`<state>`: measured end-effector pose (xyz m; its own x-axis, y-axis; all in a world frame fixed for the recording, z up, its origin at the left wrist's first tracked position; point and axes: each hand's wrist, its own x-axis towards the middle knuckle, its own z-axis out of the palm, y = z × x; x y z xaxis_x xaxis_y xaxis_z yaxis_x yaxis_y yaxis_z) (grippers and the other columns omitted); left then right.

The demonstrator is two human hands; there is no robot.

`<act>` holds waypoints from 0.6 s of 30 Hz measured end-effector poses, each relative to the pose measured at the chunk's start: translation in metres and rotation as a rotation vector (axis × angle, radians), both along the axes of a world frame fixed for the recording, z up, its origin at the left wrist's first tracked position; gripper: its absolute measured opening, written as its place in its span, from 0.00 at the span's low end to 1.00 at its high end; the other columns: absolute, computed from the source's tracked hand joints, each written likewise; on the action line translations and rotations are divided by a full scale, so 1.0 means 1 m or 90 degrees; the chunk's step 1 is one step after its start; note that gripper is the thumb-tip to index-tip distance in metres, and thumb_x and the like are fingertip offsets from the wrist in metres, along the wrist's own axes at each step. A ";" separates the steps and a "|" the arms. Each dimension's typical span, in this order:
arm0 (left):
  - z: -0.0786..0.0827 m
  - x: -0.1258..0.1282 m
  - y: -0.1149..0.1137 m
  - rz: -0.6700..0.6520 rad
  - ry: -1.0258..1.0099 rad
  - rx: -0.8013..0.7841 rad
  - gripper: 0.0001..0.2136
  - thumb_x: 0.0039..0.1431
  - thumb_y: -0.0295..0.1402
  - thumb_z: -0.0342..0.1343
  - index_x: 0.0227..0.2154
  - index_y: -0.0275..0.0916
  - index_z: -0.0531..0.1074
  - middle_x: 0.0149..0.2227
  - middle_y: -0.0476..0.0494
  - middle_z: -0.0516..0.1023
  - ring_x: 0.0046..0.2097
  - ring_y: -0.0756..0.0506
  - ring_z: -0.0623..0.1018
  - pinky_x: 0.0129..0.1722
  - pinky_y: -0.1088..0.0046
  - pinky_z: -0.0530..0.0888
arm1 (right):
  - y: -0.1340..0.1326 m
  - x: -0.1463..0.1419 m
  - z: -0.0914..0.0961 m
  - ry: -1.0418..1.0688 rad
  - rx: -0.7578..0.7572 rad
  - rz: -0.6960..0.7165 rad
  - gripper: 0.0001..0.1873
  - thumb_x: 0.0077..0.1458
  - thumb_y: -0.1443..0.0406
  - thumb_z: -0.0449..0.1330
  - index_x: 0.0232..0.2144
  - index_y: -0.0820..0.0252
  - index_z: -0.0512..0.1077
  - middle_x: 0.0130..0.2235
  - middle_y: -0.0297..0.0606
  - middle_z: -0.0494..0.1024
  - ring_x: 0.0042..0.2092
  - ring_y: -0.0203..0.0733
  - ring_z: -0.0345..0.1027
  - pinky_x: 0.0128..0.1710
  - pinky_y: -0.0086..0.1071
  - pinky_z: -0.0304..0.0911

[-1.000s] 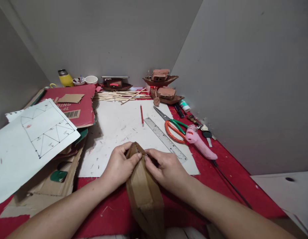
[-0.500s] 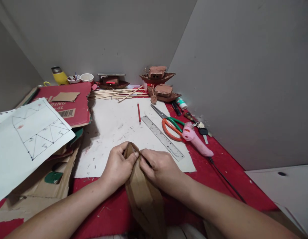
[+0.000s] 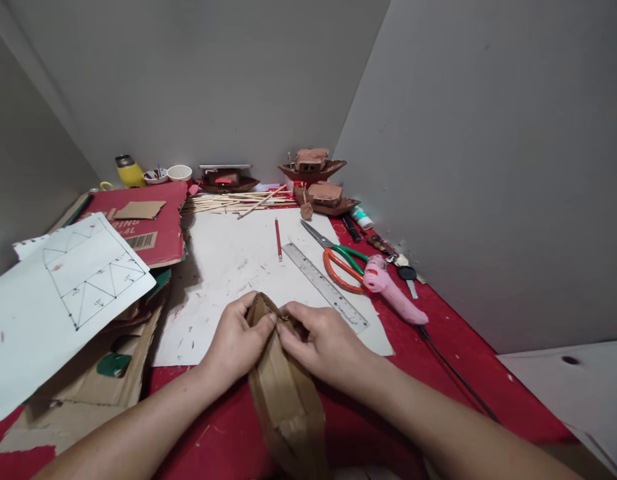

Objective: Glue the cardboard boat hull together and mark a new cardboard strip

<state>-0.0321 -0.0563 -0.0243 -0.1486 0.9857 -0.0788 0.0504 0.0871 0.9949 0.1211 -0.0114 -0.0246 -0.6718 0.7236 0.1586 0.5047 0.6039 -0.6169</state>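
Between my hands is a folded brown cardboard boat hull (image 3: 283, 393), its pointed end away from me and its near end running down past the bottom of the view. My left hand (image 3: 242, 337) is closed on the left wall near the tip, thumb inside. My right hand (image 3: 316, 337) pinches the right edge beside that tip, with its fingertips close to my left thumb. A white paper sheet (image 3: 228, 267) lies just beyond, bearing a red pencil (image 3: 278, 239) and a clear ruler (image 3: 326, 287).
Scissors (image 3: 338, 257) and a pink glue gun (image 3: 396, 290) with its cord lie to the right. At the back are model boats (image 3: 311, 165), thin wooden sticks (image 3: 228, 203), cups (image 3: 179, 173) and a yellow bottle (image 3: 130, 173). Cardboard (image 3: 161, 247) and a drawn pattern sheet (image 3: 63, 300) fill the left.
The view has tilted up slightly, so the table things sit lower. My right fingers have shifted at the hull's tip, the thumb now showing more plainly; both hands keep their hold.
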 end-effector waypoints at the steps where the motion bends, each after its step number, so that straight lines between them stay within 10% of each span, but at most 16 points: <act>1: 0.000 -0.001 0.000 0.001 0.001 0.005 0.03 0.51 0.30 0.56 0.28 0.36 0.71 0.26 0.51 0.72 0.29 0.49 0.70 0.31 0.75 0.68 | 0.001 0.001 0.002 0.012 -0.018 -0.002 0.06 0.57 0.65 0.54 0.31 0.59 0.70 0.22 0.32 0.72 0.23 0.35 0.65 0.25 0.27 0.57; 6: 0.003 -0.003 0.001 -0.012 0.030 0.009 0.06 0.52 0.30 0.56 0.33 0.35 0.72 0.31 0.47 0.76 0.34 0.47 0.74 0.36 0.73 0.70 | 0.003 0.005 0.003 0.081 -0.037 -0.034 0.15 0.56 0.65 0.57 0.47 0.60 0.69 0.28 0.35 0.78 0.26 0.36 0.70 0.28 0.28 0.62; 18: 0.007 -0.010 -0.004 -0.080 0.053 -0.053 0.11 0.58 0.36 0.53 0.37 0.34 0.74 0.32 0.44 0.77 0.34 0.45 0.75 0.34 0.72 0.70 | 0.011 0.007 0.005 0.099 -0.011 -0.057 0.09 0.57 0.69 0.54 0.36 0.61 0.74 0.27 0.36 0.77 0.28 0.37 0.70 0.30 0.28 0.61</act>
